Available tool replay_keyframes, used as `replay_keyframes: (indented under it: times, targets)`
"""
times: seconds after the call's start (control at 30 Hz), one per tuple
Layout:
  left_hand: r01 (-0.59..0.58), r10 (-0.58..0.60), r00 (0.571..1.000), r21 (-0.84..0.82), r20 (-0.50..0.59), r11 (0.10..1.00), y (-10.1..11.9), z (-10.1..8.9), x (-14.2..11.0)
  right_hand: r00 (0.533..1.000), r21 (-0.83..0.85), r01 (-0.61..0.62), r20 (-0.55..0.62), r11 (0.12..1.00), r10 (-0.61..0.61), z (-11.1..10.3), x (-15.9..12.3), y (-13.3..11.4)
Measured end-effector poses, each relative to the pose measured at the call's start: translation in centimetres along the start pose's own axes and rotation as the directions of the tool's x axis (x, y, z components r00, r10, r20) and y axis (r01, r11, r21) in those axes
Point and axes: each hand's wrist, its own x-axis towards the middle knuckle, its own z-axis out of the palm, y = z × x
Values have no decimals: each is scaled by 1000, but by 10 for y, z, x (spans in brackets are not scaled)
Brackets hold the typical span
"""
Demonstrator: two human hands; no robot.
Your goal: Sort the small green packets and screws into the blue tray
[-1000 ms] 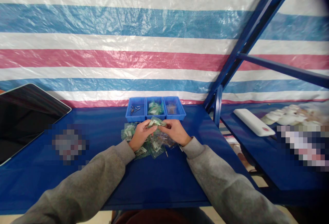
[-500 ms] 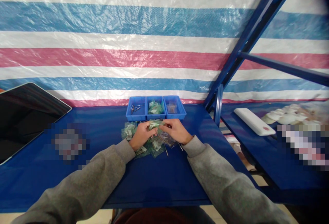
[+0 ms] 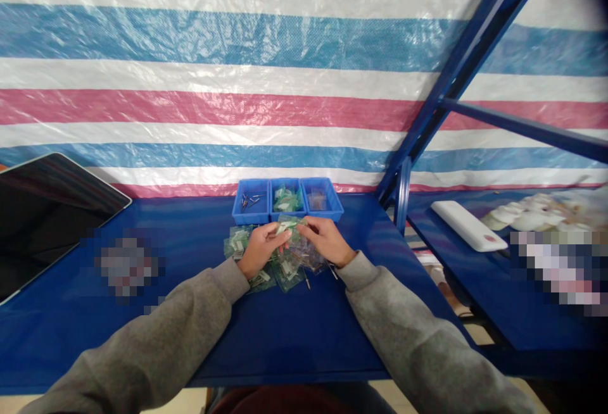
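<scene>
Between my two hands is a small green-tinted clear plastic bag (image 3: pixel 287 224) with pale pieces inside. My left hand (image 3: pixel 262 248) pinches its left side, thumb against fingers. On the other side my right hand (image 3: pixel 327 240) grips the bag's right edge. Below them lies a pile of similar green bags (image 3: pixel 287 272), with clear brownish bags (image 3: pixel 308 256) to the right. A thin metal piece (image 3: pixel 308 283) pokes out at the pile's front. Just behind stand three blue bins: the left bin (image 3: pixel 251 218) with metal pins, the middle bin (image 3: pixel 287 216) with green bags, the right bin (image 3: pixel 325 216) with clear bags.
A dark-screened tablet or monitor (image 3: pixel 52 211) stands at the left of the blue table (image 3: pixel 294 338). A blue metal frame (image 3: pixel 441 94) rises on the right. Beyond it, a second table holds a white oblong device (image 3: pixel 468 225) and pale items (image 3: pixel 522 213). Striped sheeting hangs behind.
The green bag between my hands is raised slightly and shows more. My right fingers have shifted a little along its edge. The pile and bins stay as they were.
</scene>
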Motion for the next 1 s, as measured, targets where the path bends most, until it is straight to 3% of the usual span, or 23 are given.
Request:
replay_keyframes:
  times: [0.23, 0.4, 0.53, 0.67, 1.0]
  targets:
    - [-9, 8, 999, -60, -31, 998, 1, 0, 1, 996, 10, 26, 89, 1000, -27, -1, 1, 1]
    - [-6, 6, 1000, -12, -22, 1000, -3, -2, 3, 989, 35, 52, 134, 998, -56, -3, 1, -2]
    - [-55, 57, 997, 30, -59, 998, -7, -4, 4, 997, -23, 8, 73, 1000, -6, 0, 0, 1]
    - [-69, 72, 994, 36, -86, 997, -9, -5, 5, 1000, 29, -15, 5, 999, 15, 5, -1, 5]
    - [-67, 65, 997, -53, -42, 996, -7, -5, 5, 998, 43, 41, -59, 998, -39, 3, -3, -5]
